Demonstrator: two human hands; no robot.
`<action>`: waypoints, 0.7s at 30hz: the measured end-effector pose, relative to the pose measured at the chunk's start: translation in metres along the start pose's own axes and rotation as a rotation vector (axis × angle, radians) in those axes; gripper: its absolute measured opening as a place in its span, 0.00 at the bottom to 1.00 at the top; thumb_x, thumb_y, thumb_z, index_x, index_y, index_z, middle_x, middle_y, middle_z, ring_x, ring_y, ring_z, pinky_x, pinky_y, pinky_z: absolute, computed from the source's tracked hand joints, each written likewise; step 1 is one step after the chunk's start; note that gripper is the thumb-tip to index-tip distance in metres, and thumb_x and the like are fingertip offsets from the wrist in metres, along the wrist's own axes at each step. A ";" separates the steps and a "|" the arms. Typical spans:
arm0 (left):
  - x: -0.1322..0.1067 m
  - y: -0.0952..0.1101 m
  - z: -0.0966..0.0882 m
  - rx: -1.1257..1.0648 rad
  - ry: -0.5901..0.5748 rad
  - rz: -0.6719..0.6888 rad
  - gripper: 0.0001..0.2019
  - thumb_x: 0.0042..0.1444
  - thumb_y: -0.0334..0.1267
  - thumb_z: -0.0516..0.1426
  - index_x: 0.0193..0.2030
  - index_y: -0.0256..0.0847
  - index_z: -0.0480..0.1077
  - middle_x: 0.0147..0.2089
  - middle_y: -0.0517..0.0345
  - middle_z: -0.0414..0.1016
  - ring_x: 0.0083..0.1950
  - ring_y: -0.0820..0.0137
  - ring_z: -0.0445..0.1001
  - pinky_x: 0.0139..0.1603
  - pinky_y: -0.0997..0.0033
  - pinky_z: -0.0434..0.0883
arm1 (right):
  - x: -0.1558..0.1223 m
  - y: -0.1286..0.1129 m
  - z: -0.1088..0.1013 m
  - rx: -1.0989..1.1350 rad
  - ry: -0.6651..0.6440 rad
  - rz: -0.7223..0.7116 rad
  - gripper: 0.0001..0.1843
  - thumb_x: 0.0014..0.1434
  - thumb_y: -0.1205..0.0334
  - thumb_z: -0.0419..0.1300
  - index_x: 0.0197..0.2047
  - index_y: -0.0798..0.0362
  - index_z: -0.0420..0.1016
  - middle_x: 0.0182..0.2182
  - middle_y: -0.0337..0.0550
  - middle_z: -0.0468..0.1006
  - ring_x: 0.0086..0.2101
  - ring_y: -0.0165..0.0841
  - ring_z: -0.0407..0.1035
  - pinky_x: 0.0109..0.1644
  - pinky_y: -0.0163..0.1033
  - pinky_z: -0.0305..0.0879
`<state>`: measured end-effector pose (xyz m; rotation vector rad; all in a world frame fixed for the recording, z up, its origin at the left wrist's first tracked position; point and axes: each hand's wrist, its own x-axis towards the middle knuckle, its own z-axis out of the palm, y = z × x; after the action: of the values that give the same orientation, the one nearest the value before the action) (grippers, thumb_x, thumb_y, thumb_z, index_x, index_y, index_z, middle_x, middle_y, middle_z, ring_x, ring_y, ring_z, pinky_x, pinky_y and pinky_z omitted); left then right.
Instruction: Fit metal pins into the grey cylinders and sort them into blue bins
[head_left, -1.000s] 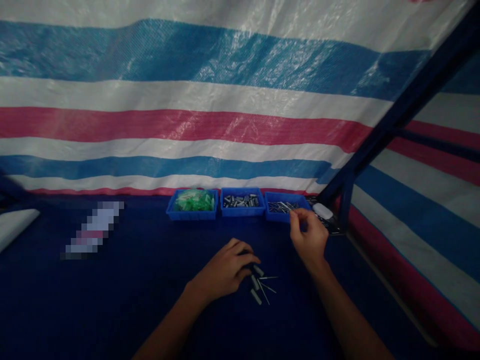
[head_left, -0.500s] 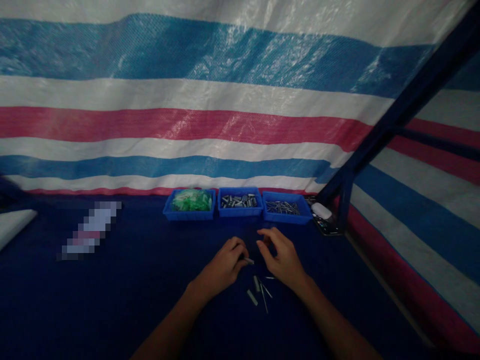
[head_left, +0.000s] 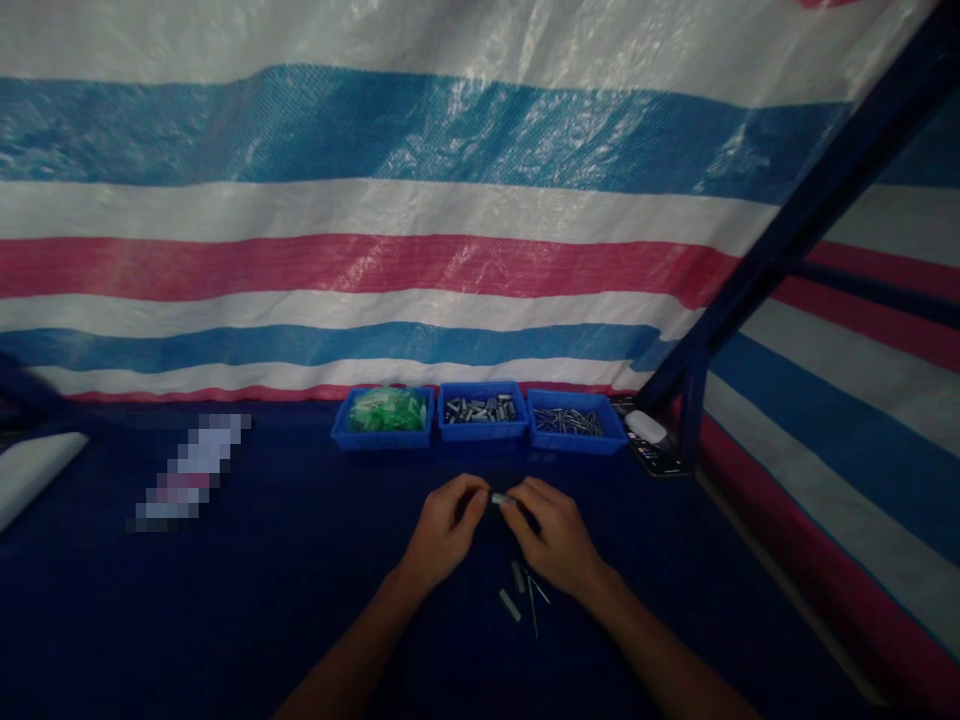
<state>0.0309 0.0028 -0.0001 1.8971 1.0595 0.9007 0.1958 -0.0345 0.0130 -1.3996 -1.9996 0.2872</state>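
A small grey metal sleeve-like piece (head_left: 500, 498) is held level between my two hands above the dark blue table. My left hand (head_left: 448, 525) pinches at its left end, thumb and index finger pressed together. From the other side my right hand (head_left: 551, 530) closes thumb and fingers on its right end, and part of the piece is hidden there. Just below lie two more grey pieces, one upright-looking (head_left: 518, 577) and one slanted (head_left: 509, 604). Thin metal pins (head_left: 533, 608) rest beside them, near my right wrist.
Along the back stand three blue trays: one with a green plastic-wrapped bundle (head_left: 388, 410), one with grey pieces (head_left: 480, 410), one with metal pins (head_left: 570, 422). A phone (head_left: 660, 458) bearing a white case (head_left: 645, 426) lies right. Striped sheeting (head_left: 375, 265) and a blue frame post (head_left: 810, 190) border the table.
My right hand has moved in from open and apart to close on the right end of the grey piece. My left hand has raised the piece slightly. The view has tilted up a little.
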 end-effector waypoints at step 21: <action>-0.004 0.005 -0.008 -0.077 -0.034 -0.053 0.15 0.58 0.44 0.48 0.44 0.38 0.67 0.30 0.58 0.71 0.31 0.72 0.68 0.34 0.72 0.63 | -0.009 -0.001 0.011 -0.010 0.079 -0.126 0.08 0.61 0.67 0.48 0.42 0.52 0.65 0.32 0.43 0.72 0.31 0.31 0.69 0.35 0.36 0.66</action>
<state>0.0241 -0.0001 0.0068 1.8061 1.0357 0.8647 0.1901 -0.0406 0.0015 -1.2653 -2.0166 0.1638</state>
